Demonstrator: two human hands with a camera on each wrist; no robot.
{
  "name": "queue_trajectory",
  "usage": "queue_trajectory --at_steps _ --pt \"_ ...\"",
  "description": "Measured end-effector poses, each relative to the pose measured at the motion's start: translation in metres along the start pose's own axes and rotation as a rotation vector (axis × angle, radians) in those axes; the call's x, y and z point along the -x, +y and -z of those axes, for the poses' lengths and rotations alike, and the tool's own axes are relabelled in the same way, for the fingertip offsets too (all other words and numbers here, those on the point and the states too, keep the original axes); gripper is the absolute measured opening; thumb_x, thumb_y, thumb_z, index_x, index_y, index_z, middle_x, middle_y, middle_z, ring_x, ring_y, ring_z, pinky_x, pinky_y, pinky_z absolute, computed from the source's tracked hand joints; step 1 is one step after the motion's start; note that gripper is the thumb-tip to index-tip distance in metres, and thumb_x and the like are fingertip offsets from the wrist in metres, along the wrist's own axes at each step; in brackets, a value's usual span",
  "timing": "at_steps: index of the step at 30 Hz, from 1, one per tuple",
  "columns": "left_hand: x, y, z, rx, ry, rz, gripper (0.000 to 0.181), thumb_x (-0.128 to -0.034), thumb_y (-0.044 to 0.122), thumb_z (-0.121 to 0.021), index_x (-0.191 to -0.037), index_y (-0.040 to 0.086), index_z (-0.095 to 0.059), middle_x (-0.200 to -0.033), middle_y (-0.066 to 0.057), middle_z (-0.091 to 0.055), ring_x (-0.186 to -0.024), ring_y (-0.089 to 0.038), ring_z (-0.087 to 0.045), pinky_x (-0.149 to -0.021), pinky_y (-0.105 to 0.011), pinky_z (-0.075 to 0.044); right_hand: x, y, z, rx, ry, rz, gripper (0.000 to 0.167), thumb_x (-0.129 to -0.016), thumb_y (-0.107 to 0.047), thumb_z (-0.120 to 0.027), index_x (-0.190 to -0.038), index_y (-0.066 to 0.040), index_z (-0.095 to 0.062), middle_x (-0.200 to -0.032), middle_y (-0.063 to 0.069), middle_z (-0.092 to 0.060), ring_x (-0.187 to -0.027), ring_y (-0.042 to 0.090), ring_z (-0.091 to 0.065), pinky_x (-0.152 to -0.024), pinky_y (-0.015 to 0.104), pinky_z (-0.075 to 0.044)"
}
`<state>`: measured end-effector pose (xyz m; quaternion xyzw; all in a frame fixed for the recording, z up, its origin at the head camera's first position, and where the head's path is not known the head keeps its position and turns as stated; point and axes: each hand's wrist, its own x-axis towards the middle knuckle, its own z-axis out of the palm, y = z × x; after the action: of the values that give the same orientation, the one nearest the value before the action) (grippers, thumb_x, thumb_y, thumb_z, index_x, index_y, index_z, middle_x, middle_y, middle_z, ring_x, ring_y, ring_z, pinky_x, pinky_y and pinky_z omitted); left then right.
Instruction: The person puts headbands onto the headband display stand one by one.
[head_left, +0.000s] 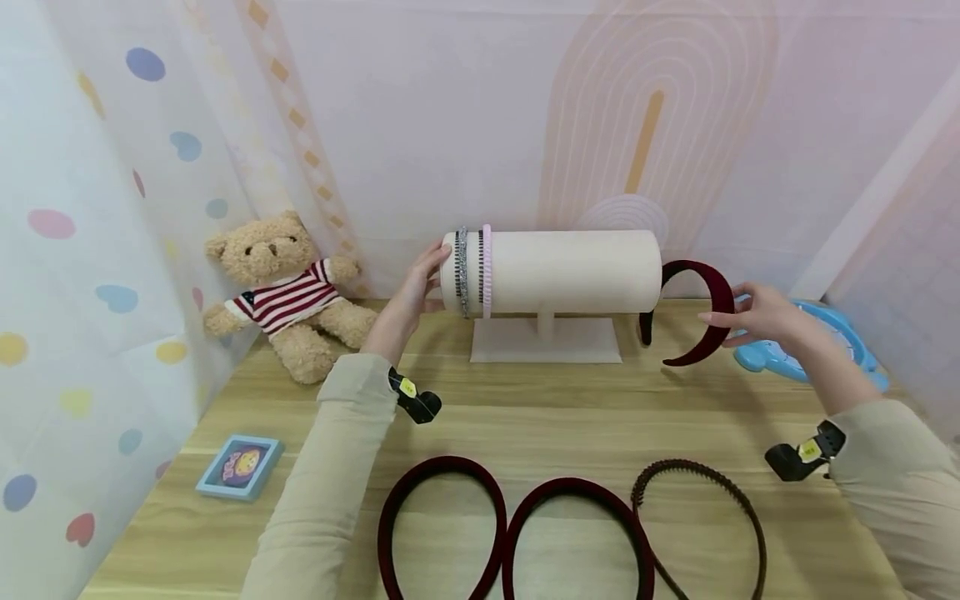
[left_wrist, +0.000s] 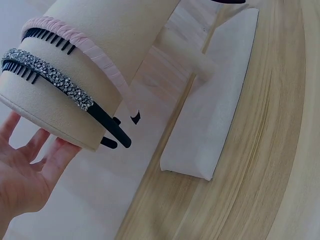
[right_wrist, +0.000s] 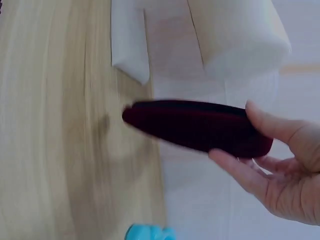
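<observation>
A cream cylindrical headband stand (head_left: 570,271) on a white base carries two headbands near its left end: a silver glittery headband (left_wrist: 55,75) and a pink wrapped headband (left_wrist: 85,47). My left hand (head_left: 416,287) touches that left end with extended fingers; in the left wrist view the left palm (left_wrist: 25,175) faces the end. Off the right end, my right hand (head_left: 757,312) pinches a wide dark red headband (head_left: 716,304) between thumb and fingers. In the right wrist view this headband (right_wrist: 200,125) is apart from the cylinder, its tips toward the table.
Two dark red headbands (head_left: 498,500) (head_left: 581,483) and a thin brown toothed headband (head_left: 757,525) lie at the table's front. A teddy bear (head_left: 281,292) sits back left, near a small blue-framed picture (head_left: 240,468). A light-blue plastic item (head_left: 832,333) lies behind my right hand.
</observation>
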<state>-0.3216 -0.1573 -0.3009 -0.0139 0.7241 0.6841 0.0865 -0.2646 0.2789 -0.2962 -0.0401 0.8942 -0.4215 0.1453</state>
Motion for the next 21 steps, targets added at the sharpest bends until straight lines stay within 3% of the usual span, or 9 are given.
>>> queue_trajectory --at_steps 3,11,17,21 --pt "-0.001 0.000 0.000 -0.007 0.005 -0.006 0.062 -0.0896 0.047 -0.041 -0.146 0.032 -0.018 -0.152 -0.002 -0.022 -0.133 -0.027 -0.030 -0.102 -0.051 -0.033 -0.001 -0.013 -0.005 0.047 0.058 0.002 0.077 -0.089 -0.030 -0.058 -0.135 0.017 -0.017 -0.119 0.036 -0.042 -0.073 0.010 -0.064 -0.067 0.031 -0.057" --pt "-0.001 0.000 0.000 -0.001 0.014 -0.006 0.060 -0.0890 0.048 -0.042 -0.144 0.035 -0.022 -0.149 0.001 -0.027 -0.127 -0.024 -0.036 -0.099 -0.049 -0.038 -0.006 -0.039 -0.015 0.047 0.200 0.019 0.081 -0.085 -0.036 -0.060 -0.137 0.013 -0.020 -0.124 0.035 -0.039 -0.068 0.007 -0.061 -0.061 0.026 -0.056" --pt "0.000 -0.001 0.000 0.000 0.018 -0.004 0.062 -0.0882 0.048 -0.043 -0.145 0.034 -0.020 -0.150 0.000 -0.025 -0.130 -0.025 -0.032 -0.101 -0.049 -0.035 -0.003 -0.057 -0.029 0.121 0.329 0.108 0.075 -0.084 -0.038 -0.062 -0.133 0.010 -0.033 -0.120 0.034 -0.048 -0.092 0.038 -0.060 -0.059 0.028 -0.056" --pt "0.000 0.000 0.000 0.009 0.023 0.002 0.063 -0.0886 0.047 -0.042 -0.145 0.033 -0.020 -0.151 0.000 -0.025 -0.130 -0.025 -0.033 -0.101 -0.049 -0.035 -0.003 -0.066 -0.042 0.207 0.416 0.217 0.062 -0.085 -0.031 -0.062 -0.126 0.011 -0.043 -0.112 0.035 -0.054 -0.097 0.044 -0.058 -0.062 0.038 -0.056"
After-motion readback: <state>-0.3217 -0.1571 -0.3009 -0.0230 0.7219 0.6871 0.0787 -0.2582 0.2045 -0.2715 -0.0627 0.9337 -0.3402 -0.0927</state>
